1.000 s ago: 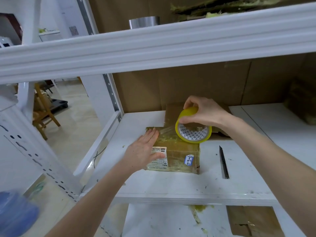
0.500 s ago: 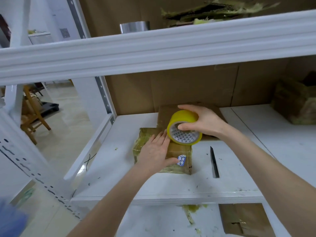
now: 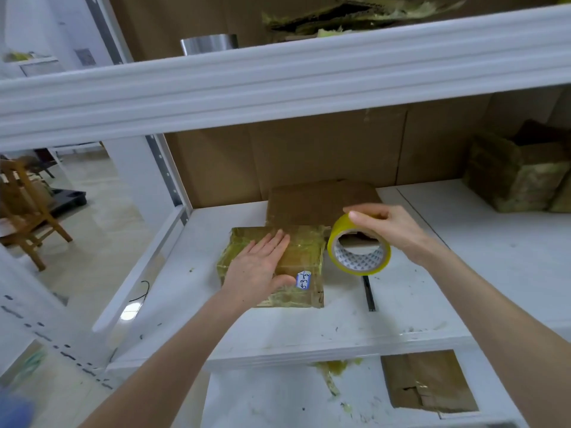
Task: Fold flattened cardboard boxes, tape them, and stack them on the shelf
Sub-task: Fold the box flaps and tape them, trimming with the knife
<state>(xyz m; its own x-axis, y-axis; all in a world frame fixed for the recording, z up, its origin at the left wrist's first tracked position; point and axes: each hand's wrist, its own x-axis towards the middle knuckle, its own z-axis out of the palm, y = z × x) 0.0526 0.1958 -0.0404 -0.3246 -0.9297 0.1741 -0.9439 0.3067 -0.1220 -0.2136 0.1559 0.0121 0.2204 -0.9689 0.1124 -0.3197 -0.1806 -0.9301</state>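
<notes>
A small brown cardboard box [image 3: 304,251], wrapped in yellowish tape and bearing a small blue-edged label, sits on the white shelf board [image 3: 278,332]. My left hand [image 3: 259,270] lies flat on its top, fingers spread and pressing down. My right hand [image 3: 386,227] grips a yellow tape roll [image 3: 358,254] just off the box's right edge, held upright above the shelf. Behind the box lies a flattened cardboard piece [image 3: 321,202].
A black knife [image 3: 369,293] lies on the shelf under the roll. Taped boxes [image 3: 513,177] stand at the far right. The upper shelf beam [image 3: 278,78] runs overhead with a metal can [image 3: 210,44] and cardboard scraps. Cardboard [image 3: 426,381] lies on the lower shelf.
My right hand has carried the tape roll from above the box's far edge to its right side. My left hand has slid further onto the box top.
</notes>
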